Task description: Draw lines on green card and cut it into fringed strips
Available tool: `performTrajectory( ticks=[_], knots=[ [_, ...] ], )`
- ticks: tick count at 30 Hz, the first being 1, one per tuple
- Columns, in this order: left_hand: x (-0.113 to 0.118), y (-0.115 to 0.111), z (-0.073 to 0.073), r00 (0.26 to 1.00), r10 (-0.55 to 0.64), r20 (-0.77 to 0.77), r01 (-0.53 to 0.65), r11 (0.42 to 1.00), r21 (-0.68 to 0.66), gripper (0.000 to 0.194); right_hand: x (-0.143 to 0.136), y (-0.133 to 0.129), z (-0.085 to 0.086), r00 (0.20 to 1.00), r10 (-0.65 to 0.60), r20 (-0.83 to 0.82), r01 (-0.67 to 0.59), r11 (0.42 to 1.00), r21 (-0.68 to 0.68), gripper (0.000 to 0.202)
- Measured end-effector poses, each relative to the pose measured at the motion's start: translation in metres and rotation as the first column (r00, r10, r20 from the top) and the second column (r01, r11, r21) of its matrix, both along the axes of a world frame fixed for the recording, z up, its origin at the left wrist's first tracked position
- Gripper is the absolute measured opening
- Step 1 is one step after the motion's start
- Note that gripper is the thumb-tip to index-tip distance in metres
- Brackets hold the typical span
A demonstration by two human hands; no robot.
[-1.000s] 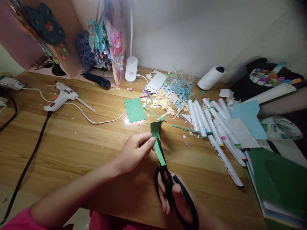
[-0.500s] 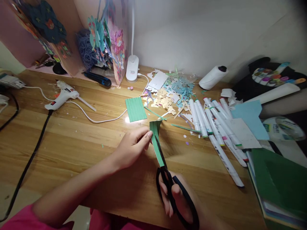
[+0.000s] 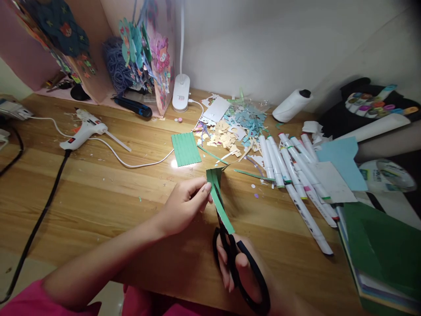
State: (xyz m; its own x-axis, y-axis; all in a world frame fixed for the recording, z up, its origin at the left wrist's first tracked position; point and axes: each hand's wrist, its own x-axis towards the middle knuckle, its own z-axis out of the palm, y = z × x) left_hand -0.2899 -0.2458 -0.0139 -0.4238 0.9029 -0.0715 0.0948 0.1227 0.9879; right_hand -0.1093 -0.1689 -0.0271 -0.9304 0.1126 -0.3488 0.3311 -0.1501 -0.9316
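Observation:
Between thumb and fingers, my left hand [image 3: 186,204] pinches the left edge of a narrow piece of green paper [image 3: 214,176]. My right hand [image 3: 232,267] has its fingers and thumb through the handles of black scissors [image 3: 232,259]. The blades lie along the paper, with a partly cut strip curling down their length toward the handles. Beyond my left hand, a green card [image 3: 186,150] with dark lines lies flat on the desk. Thin green strips [image 3: 253,175] rest near the markers.
White markers [image 3: 296,175] lie right of centre, near a heap of paper scraps [image 3: 243,123]. A glue gun [image 3: 83,131] with its cord is at left. A utility knife [image 3: 133,106] and lamp base [image 3: 181,93] stand behind; green sheets [image 3: 384,245] are stacked at right.
The cut strip has swung slightly right and now hangs over the scissors near the pivot. My left hand and the paper have shifted a little to the right.

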Motion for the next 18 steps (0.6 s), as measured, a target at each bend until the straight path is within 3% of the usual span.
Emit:
performTrajectory(
  ticks=[18],
  knots=[
    [0.0036, 0.0008, -0.0018, 0.978, -0.057, 0.199, 0.064, 0.998, -0.029, 0.036, -0.0033, 0.0007, 0.006, 1.0, -0.019, -0.007, 0.019, 0.998, 0.053, 0.063]
  ],
)
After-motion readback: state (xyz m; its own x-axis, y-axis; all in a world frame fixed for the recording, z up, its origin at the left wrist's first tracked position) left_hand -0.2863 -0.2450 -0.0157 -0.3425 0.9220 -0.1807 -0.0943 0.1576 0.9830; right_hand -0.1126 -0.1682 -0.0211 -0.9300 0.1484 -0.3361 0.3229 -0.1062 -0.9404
